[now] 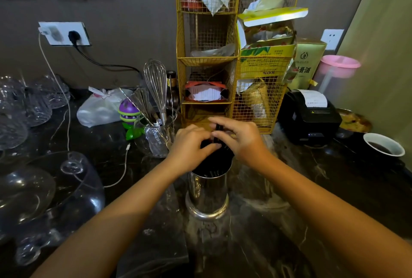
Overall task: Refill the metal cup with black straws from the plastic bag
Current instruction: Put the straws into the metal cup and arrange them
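Fingers of both the left hand and right hand are pinching black straws above the metal cup. Straws are already filling the cup, so refilling looks nearly finished; no straw bag is identifiable.

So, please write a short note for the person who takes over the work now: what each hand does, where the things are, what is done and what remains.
Left hand: fingers closed on the tops of the black straws above the metal cup.
Right hand: grip closed on the same bundle from the other side.
The cup stands upright on the dark counter, in front of the yellow wire rack.
Done: a bundle of straws is in the cup.
Left: settle the bundle and let go. Whether a plastic bag is around the straws, I cannot tell.
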Action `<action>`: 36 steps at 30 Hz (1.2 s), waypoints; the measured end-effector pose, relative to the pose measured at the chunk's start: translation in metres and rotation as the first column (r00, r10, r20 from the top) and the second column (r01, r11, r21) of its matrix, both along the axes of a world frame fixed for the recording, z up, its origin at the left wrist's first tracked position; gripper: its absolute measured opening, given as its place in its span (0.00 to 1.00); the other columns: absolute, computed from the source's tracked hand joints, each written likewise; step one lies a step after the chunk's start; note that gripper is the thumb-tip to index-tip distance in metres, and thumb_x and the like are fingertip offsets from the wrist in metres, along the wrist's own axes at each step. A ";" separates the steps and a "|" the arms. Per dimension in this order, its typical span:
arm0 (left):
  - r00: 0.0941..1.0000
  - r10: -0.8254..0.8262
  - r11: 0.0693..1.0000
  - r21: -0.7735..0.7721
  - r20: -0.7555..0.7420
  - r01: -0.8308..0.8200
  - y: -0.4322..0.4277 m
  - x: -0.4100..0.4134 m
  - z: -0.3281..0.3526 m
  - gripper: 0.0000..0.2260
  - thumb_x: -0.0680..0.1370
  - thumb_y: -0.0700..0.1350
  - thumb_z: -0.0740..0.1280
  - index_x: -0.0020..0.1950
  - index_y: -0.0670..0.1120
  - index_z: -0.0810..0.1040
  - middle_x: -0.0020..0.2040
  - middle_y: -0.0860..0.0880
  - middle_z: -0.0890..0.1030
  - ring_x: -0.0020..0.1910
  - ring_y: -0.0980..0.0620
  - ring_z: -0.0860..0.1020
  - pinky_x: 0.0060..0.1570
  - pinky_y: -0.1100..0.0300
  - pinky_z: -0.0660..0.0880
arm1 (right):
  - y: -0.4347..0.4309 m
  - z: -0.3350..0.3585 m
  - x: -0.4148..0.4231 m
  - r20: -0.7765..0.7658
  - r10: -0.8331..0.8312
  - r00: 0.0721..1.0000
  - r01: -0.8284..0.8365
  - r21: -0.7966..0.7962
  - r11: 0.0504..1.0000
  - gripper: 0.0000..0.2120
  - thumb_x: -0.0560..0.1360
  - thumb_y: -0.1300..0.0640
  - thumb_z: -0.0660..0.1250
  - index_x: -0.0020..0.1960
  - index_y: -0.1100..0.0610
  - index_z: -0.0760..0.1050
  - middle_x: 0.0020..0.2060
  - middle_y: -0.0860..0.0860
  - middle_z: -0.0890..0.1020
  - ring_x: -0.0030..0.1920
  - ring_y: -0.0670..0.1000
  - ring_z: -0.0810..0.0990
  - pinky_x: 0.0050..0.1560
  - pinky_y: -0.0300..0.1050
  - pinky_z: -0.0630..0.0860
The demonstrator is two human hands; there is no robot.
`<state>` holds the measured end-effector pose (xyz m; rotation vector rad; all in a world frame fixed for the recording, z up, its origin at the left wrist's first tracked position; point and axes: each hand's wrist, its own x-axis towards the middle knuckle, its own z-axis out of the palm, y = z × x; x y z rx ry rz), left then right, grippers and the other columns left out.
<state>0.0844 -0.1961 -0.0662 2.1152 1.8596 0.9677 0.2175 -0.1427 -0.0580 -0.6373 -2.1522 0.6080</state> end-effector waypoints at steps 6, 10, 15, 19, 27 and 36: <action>0.983 0.083 0.997 0.023 -0.163 -0.080 -0.004 -0.003 -0.007 0.14 0.73 0.49 0.65 0.57 0.47 0.77 0.58 0.47 0.77 0.61 0.47 0.67 0.62 0.51 0.60 | -0.001 -0.030 0.002 0.219 -0.051 0.974 0.022 0.131 0.991 0.14 0.70 0.63 0.64 0.55 0.65 0.77 0.51 0.63 0.82 0.54 0.59 0.80 0.61 0.41 0.71; 0.982 0.074 0.997 -0.007 -0.172 -0.076 -0.006 -0.005 -0.010 0.16 0.73 0.50 0.65 0.60 0.47 0.75 0.61 0.47 0.75 0.63 0.48 0.66 0.63 0.50 0.61 | -0.003 -0.034 0.004 0.384 -0.074 0.921 0.045 0.083 0.996 0.19 0.74 0.59 0.58 0.62 0.66 0.69 0.63 0.65 0.73 0.67 0.62 0.69 0.69 0.48 0.53; 0.985 0.055 0.998 -0.018 -0.166 -0.059 -0.009 -0.006 -0.007 0.16 0.75 0.48 0.62 0.61 0.46 0.74 0.63 0.46 0.75 0.64 0.47 0.67 0.63 0.50 0.62 | -0.008 -0.018 0.006 0.541 0.013 0.841 0.020 -0.055 0.998 0.23 0.79 0.52 0.51 0.72 0.58 0.53 0.74 0.55 0.55 0.75 0.50 0.49 0.72 0.40 0.44; 0.974 0.092 0.995 0.041 -0.207 -0.086 -0.014 -0.011 0.006 0.23 0.73 0.54 0.53 0.66 0.49 0.67 0.70 0.49 0.68 0.71 0.49 0.61 0.67 0.50 0.57 | -0.010 0.001 0.000 0.633 0.035 0.774 0.044 -0.109 0.993 0.30 0.78 0.45 0.47 0.73 0.56 0.40 0.75 0.53 0.43 0.74 0.49 0.40 0.74 0.49 0.41; 0.939 0.245 0.969 0.095 -0.243 -0.228 -0.053 -0.047 0.015 0.28 0.72 0.61 0.43 0.71 0.54 0.47 0.74 0.52 0.46 0.70 0.57 0.41 0.70 0.54 0.42 | -0.042 0.038 -0.030 0.546 0.093 0.833 -0.094 -0.026 0.995 0.32 0.77 0.43 0.47 0.72 0.55 0.36 0.75 0.51 0.39 0.73 0.47 0.36 0.74 0.46 0.38; 0.924 0.288 0.938 -0.119 -0.252 -0.325 -0.116 -0.072 -0.056 0.29 0.70 0.61 0.41 0.69 0.53 0.41 0.74 0.50 0.46 0.70 0.55 0.40 0.70 0.55 0.44 | -0.092 -0.030 -0.062 0.573 0.320 0.754 -0.291 -0.146 0.946 0.33 0.77 0.44 0.51 0.72 0.57 0.37 0.75 0.53 0.40 0.73 0.46 0.36 0.71 0.41 0.37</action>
